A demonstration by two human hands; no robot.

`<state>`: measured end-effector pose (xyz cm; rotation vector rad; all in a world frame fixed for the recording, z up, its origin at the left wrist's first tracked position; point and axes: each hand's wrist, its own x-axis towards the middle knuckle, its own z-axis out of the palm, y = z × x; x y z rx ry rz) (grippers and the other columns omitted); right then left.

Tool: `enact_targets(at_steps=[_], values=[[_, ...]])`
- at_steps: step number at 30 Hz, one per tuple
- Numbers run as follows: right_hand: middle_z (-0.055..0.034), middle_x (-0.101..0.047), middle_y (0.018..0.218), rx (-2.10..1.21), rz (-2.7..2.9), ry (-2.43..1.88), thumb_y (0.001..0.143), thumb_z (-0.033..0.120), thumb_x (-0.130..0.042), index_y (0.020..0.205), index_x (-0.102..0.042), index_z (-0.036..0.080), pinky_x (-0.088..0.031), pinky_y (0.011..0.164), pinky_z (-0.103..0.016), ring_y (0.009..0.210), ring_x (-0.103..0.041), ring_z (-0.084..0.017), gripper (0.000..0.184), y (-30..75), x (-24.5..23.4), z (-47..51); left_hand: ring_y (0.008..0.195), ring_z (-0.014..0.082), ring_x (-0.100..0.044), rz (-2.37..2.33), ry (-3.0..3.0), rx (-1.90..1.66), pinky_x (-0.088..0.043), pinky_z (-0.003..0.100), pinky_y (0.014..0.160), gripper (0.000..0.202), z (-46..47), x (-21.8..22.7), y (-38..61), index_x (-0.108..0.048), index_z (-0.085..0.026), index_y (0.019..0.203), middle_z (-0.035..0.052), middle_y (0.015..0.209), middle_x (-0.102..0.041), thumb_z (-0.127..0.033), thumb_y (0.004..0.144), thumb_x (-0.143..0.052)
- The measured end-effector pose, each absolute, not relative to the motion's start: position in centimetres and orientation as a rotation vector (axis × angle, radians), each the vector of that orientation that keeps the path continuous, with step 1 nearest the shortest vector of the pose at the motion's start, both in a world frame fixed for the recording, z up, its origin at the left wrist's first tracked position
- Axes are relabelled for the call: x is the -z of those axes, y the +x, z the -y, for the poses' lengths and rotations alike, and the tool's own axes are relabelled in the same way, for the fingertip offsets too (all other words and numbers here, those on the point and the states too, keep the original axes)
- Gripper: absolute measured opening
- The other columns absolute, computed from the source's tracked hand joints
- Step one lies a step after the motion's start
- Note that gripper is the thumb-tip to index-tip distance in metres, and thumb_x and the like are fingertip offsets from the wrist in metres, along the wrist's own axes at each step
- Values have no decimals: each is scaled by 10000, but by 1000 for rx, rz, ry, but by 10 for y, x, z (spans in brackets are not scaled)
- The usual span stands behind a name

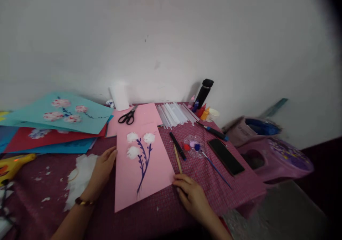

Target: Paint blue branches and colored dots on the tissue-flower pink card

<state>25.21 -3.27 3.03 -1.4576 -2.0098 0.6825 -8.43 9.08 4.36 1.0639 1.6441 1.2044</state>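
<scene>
A pink sheet of paper (pixel 125 186) lies in front of me, bearing three fluffy white blossoms (pixel 149 138) on painted dark-blue stems. At its left edge, my left hand (pixel 105 163) is closed on the paper, some fingertips hidden by the sheet. The lower right corner is pinched between the fingers of my right hand (pixel 191 197). A thin wooden stick (pixel 177 159) lies just beyond that hand, beside a black pen (pixel 177 145). Further right is a clear palette (pixel 192 146) with red, pale and blue paint, and a blue paintbrush (pixel 217 170) rests against it.
Black scissors (pixel 127 117) lie on more pink paper behind. White glue sticks (pixel 175 114), paint bottles (pixel 205 113) and a black bottle (pixel 204 93) stand or lie near the wall. A phone (pixel 226 157) is at right; finished flower sheets (pixel 34 111) and a yellow glue gun (pixel 16 165) are left.
</scene>
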Motion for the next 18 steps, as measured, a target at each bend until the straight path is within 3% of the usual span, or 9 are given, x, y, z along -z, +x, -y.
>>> enact_targets(at_steps=[4, 9, 13, 18], values=[[-86, -700, 1180, -712, 1975, -1403, 882, 98, -511, 1072, -731, 207, -519, 986, -330, 1098, -664, -190, 311, 250, -38, 32, 605, 194, -600, -1710, 1159, -1052, -474, 275, 530, 425, -94, -48, -86, -653, -196, 806, 3, 658, -667, -544, 565, -691], [-62, -699, 1149, -735, 1940, -1395, 877, 89, -522, 1060, -719, 223, -504, 979, -315, 1083, -658, -178, 301, 250, -42, 33, 393, 136, -425, -1731, 1280, -907, -318, 246, 394, 359, -91, -47, -91, -575, -214, 659, -67, 428, -474, -555, 575, -651], [-56, -705, 1087, -772, 1892, -1360, 874, 84, -511, 1025, -713, 225, -509, 938, -303, 1025, -665, -173, 289, 251, -41, 32, 381, 123, -377, -1715, 1328, -885, -267, 237, 388, 381, -90, -45, -97, -570, -214, 654, -77, 418, -427, -584, 599, -641], [-56, -698, 965, -801, 1787, -1312, 911, 113, -470, 982, -697, 214, -519, 844, -287, 915, -669, -168, 258, 254, -35, 32, 519, 137, -457, -1710, 1344, -980, -358, 245, 485, 411, -91, -43, -95, -629, -194, 711, -35, 565, -556, -589, 602, -663]])
